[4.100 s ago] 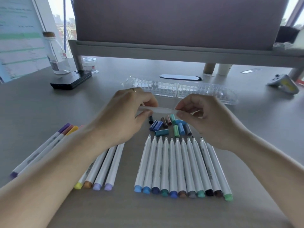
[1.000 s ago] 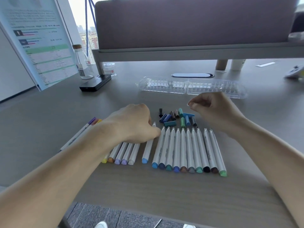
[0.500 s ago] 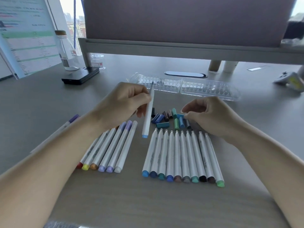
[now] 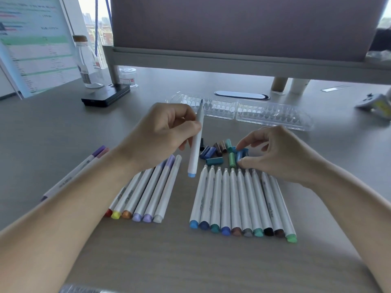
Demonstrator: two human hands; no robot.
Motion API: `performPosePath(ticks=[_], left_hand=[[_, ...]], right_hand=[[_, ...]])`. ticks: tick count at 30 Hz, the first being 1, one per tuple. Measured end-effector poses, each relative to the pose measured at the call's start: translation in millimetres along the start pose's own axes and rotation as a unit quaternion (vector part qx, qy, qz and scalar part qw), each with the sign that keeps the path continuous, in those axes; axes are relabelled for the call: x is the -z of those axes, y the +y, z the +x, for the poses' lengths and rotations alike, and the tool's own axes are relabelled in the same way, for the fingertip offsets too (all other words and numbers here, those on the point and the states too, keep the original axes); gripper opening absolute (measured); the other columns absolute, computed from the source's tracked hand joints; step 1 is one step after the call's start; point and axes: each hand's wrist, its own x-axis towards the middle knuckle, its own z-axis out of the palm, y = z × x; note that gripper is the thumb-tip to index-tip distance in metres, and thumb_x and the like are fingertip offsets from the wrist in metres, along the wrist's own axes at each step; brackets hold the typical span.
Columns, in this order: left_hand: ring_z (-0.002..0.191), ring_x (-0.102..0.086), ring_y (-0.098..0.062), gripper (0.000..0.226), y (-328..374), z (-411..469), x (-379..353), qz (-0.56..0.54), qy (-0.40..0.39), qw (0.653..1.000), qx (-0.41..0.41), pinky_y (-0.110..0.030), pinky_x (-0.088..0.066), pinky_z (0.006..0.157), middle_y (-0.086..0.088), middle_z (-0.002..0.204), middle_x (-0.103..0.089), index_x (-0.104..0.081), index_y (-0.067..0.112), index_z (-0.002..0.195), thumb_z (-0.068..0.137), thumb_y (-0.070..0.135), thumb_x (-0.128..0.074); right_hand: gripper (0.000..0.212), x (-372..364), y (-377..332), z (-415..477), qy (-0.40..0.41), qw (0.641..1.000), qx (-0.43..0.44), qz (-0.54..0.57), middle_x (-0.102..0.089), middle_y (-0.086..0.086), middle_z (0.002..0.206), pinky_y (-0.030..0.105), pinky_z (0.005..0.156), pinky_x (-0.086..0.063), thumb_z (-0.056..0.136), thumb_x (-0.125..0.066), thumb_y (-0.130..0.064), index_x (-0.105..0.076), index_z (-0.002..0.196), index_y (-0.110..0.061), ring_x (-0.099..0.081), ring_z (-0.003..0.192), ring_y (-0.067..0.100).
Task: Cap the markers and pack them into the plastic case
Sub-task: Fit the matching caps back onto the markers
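The left hand (image 4: 163, 134) grips a light-blue marker (image 4: 195, 149), its bare tip toward 12 o'clock. At its 3 o'clock, the right hand (image 4: 275, 153) pinches a blue cap (image 4: 239, 155) among loose caps (image 4: 213, 152); the plastic case (image 4: 273, 115) lies at 12 o'clock.

The left hand (image 4: 160, 132) now holds the light-blue marker (image 4: 195, 149) clear of the bench, tip up, out of its row (image 4: 232, 199); the right hand (image 4: 275, 153) now reaches down, its fingers (image 4: 246, 142) pinching a blue cap (image 4: 239, 155).

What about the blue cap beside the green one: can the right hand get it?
Probably yes: the right hand is at the blue cap, forefinger and thumb either side, nothing lying over it.
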Motion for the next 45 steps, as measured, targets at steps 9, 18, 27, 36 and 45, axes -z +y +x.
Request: performPosePath(ticks=[9, 18, 27, 36, 45], left_hand=[[0.057, -0.056, -0.004, 0.022, 2.0, -1.3, -1.8, 0.020, -0.005, 1.000, 0.010, -0.017, -0.046, 0.060, 0.012, 0.058, -0.061, -0.064, 0.014, 0.075, 0.096, 0.010, -0.059], [0.055, -0.056, -0.004, 0.018, 0.8, -0.3, -3.8, 0.008, -0.008, 1.000, 0.016, -0.017, -0.045, 0.059, 0.011, 0.057, -0.062, -0.063, 0.012, 0.075, 0.092, 0.015, -0.059], [0.067, -0.071, -0.019, 0.019, -3.7, 0.0, -3.1, 0.011, -0.016, 0.998, 0.061, -0.020, -0.052, 0.064, -0.009, 0.075, -0.076, -0.064, 0.007, 0.084, 0.102, 0.010, -0.057], [0.080, -0.067, -0.005, 0.005, -16.1, 5.0, -1.7, 0.086, 0.036, 0.996, -0.017, -0.020, -0.052, 0.077, 0.009, 0.085, -0.074, -0.070, 0.018, 0.098, 0.099, 0.015, -0.066], [0.098, -0.066, 0.002, 0.011, -12.4, 1.1, -0.9, 0.223, 0.083, 0.970, -0.051, -0.007, -0.043, 0.087, 0.018, 0.098, -0.074, -0.077, 0.026, 0.104, 0.094, 0.021, -0.073]], right_hand=[[0.011, -0.5, 6.6, 4.8, 0.019, 1.000, -0.001, -0.007, -0.063, -0.021, 0.102, 0.029, 0.080, -0.043, 0.084, -0.075, -0.048, -0.076, 0.092, -0.040, -0.054, 0.090, -0.007], [0.026, -6.7, 13.8, 12.4, 0.045, 0.999, 0.015, -0.006, -0.073, -0.014, 0.092, 0.015, 0.071, -0.040, 0.096, -0.060, -0.049, -0.078, 0.087, -0.032, -0.054, 0.083, -0.011], [0.016, -10.0, 11.2, 15.3, 0.095, 0.992, 0.036, 0.070, -0.071, -0.018, 0.092, 0.030, 0.075, -0.047, 0.099, -0.061, -0.040, -0.072, 0.088, -0.035, -0.063, 0.081, 0.001], [0.021, -11.5, -9.6, 7.4, 0.056, 0.946, 0.084, 0.307, -0.076, 0.006, 0.074, 0.024, 0.046, -0.047, 0.103, -0.056, -0.020, -0.067, 0.089, -0.008, -0.066, 0.050, 0.019], [0.013, -8.7, -0.8, 10.4, 0.082, 0.960, 0.099, 0.249, -0.078, 0.001, 0.082, 0.035, 0.072, -0.063, 0.089, -0.076, -0.010, -0.076, 0.097, -0.021, -0.073, 0.067, 0.022]])
